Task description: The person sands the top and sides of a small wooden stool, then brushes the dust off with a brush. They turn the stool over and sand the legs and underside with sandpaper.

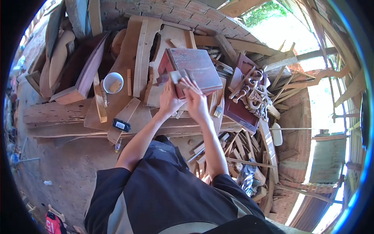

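Note:
A reddish-brown wooden box (198,66) stands tilted on the workbench in front of me, its worn top facing up. At its near left corner, my left hand (170,100) pinches a small greyish-brown sheet (175,76) that looks like sandpaper. My right hand (196,102) is beside it, its fingers bent over the same sheet. Both hands are close together against the box's near edge. Part of the sheet and of the box's front are hidden by my fingers.
Left of the box are a white cup (113,82) with a wooden block in it and a small black device (121,125). A paintbrush (218,111) lies at right, near a carved wooden ornament (255,91). Scrap wood (243,146) is piled below.

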Demonstrator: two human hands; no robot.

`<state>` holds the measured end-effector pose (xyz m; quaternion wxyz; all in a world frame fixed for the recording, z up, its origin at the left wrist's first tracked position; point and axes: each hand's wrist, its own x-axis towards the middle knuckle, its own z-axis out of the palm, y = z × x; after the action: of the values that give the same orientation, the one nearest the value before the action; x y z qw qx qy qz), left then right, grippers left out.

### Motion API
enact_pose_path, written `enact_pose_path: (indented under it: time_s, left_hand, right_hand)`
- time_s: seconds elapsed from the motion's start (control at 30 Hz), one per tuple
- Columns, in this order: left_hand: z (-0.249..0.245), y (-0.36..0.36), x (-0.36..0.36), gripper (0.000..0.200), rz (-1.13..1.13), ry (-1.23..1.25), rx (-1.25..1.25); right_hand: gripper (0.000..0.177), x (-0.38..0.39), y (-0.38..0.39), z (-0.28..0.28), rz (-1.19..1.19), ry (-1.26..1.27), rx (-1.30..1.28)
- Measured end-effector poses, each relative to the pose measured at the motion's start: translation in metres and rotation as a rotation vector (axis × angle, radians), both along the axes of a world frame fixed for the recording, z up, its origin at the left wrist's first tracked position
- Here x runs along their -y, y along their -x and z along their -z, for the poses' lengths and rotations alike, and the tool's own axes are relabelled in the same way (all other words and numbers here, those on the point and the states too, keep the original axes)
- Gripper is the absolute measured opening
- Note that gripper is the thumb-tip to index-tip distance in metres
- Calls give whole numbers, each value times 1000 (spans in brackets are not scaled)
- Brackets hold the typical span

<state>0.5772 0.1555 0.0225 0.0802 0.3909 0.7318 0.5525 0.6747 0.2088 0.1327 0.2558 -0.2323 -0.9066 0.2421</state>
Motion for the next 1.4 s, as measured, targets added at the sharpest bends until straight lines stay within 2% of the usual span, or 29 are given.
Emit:
enact_pose_path:
  time_s: [0.1,0.17,0.23,0.27,0.3,0.33,0.37,0.4,0.43,0.5,0.53,0.6,0.63,0.67,0.7,0.77,0.83,0.87,0.9,0.97,1.0,1.03,1.07,1.1,1.17,1.23,1.3,1.37,1.4]
  left_hand:
    - [-7,-2,2,134,6,-3,4]
    - [-14,0,-2,136,14,50,48]
    - [-17,-1,-3,137,15,65,71]
    - [-15,-2,-3,134,16,48,68]
    - [-12,1,-4,131,15,30,64]
    - [4,3,-9,131,8,25,71]
    - [28,4,-15,128,17,52,-9]
    - [42,4,-17,125,29,81,-93]
    - [37,5,-15,125,28,83,-92]
    - [26,7,-8,119,156,229,64]
    - [16,0,-4,123,48,76,17]
    - [-10,1,1,127,42,89,54]
    - [-18,1,3,130,33,96,88]
    - [-15,1,0,136,46,106,79]
    - [-16,4,0,136,39,104,79]
    - [-18,2,1,136,35,111,86]
    - [-3,2,-4,137,22,53,70]
    - [2,3,-5,137,7,-2,46]
    - [1,4,-3,137,6,3,42]
    - [-2,3,4,137,45,51,36]
    - [-7,3,5,137,53,54,31]
    - [-12,2,6,138,42,74,39]
    - [-15,1,6,139,29,93,49]
    - [-15,1,4,139,34,91,47]
    - [-15,4,-1,141,19,78,26]
    - [-14,4,-2,141,29,73,41]
    - [-5,5,0,140,44,80,54]
    - [9,7,1,140,49,9,-34]
    - [-5,4,7,140,45,64,-7]
  right_hand:
    - [21,-74,-29,17,365,70,110]
    - [19,-104,-33,-8,643,226,195]
    - [18,-98,-23,4,674,159,198]
    - [19,-85,-21,27,502,-222,76]
    - [20,-61,-11,32,389,-154,24]
    - [25,-24,1,25,310,-189,-31]
    - [29,1,6,19,151,-165,-22]
    - [30,26,15,12,94,-120,-96]
    - [30,34,13,11,3,-135,-67]
    - [29,19,2,8,-78,-38,-94]
    - [29,7,-3,10,-96,-16,-154]
    - [28,-25,-17,20,140,-71,-146]
    - [25,-53,-31,39,334,-2,-69]
    - [23,-54,-28,11,586,279,94]
    - [22,-83,-39,47,570,29,-124]
    - [23,-73,-26,46,595,-52,-171]
    - [24,-31,-9,49,510,-249,-164]
    - [30,-9,-4,44,305,-188,-257]
    - [38,2,-7,44,132,-180,-240]
    - [41,-11,-26,42,-25,-199,-193]
    - [42,-23,-36,46,79,-287,-155]
    - [38,-38,-41,46,221,-218,-194]
    - [34,-57,-53,59,520,277,-172]
    - [35,-57,-48,32,617,367,-222]
    - [37,-79,-51,66,538,-102,-263]
    - [38,-41,-36,63,353,-116,-237]
    - [50,9,-27,49,75,-182,-215]
    - [52,1,-37,50,-78,-156,-196]
    - [51,-5,-42,46,59,-167,-197]
